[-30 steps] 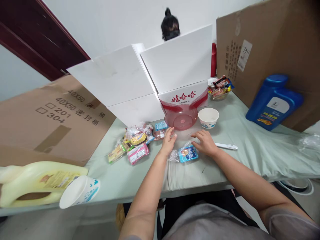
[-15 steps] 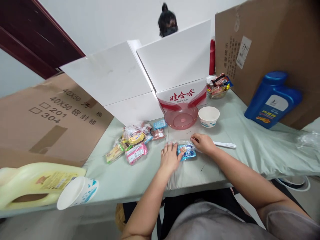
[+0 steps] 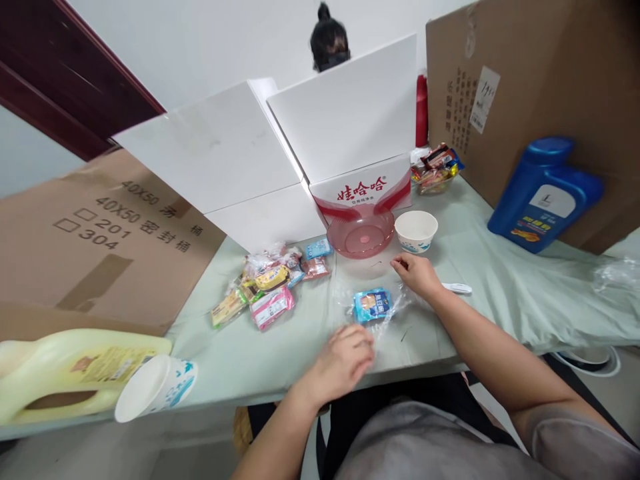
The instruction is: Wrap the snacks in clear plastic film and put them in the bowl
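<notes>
A blue snack packet (image 3: 373, 305) lies inside a clear plastic bag (image 3: 400, 303) on the pale green table cloth (image 3: 280, 347). My right hand (image 3: 419, 275) rests just right of and above the bag, fingers pressed together in a pinch; what they hold is too small to name. My left hand (image 3: 345, 360) is near the table's front edge, below the packet, fingers curled and slightly smeared. A pink plastic bowl (image 3: 360, 237) and a white paper bowl (image 3: 416, 230) stand behind the packet.
A pile of snack packets (image 3: 270, 283) lies to the left. A white stick (image 3: 457, 288) lies by my right wrist. A blue jug (image 3: 543, 197), a yellow jug (image 3: 70, 367), a tipped paper cup (image 3: 155, 387), a white box (image 3: 350, 133) and cardboard panels (image 3: 530, 87) ring the table. A person's head (image 3: 329, 43) shows behind the box.
My left hand has pulled back from the bowl, past the blue packet, to the table's front edge. My right hand has shifted slightly up and right. The packet now lies uncovered.
</notes>
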The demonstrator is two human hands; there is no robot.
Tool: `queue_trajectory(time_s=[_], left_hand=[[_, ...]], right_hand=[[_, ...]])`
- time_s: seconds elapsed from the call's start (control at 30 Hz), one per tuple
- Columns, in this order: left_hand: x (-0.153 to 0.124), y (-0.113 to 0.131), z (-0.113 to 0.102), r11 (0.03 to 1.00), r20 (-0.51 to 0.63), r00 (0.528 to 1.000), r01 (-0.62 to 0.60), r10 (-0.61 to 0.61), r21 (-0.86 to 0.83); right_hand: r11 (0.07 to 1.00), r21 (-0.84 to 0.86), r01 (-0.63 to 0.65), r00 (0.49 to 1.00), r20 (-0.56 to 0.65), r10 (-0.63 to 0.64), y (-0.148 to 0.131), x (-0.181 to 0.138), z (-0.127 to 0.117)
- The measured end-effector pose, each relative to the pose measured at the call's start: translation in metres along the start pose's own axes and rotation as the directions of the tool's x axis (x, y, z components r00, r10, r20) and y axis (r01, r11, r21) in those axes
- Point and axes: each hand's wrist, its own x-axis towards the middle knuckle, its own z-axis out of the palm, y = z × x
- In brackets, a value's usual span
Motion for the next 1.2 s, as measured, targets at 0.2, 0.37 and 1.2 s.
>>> queue_trajectory(time_s=[0.2, 0.37, 1.2], left_hand=[[0.007, 0.002, 0.0, 0.99, -0.051, 0.989, 0.14, -0.138, 0.032], [0.037, -0.024, 0.009, 0.958, -0.248, 0.941, 0.264, -0.23, 0.115], [0.049, -0.056, 0.022, 0.947, -0.135, 0.937, 0.32, -0.322, -0.037]], right_hand=[[0.946, 0.216, 0.243, 0.969, -0.011, -0.247, -0.013, -0.007, -0.008], [0.742, 0.272, 0.612, 0.677, 0.305, -0.67, -0.023, -0.017, -0.006], [0.927, -0.129, 0.352, 0.876, 0.393, -0.278, -0.005, -0.009, -0.009]])
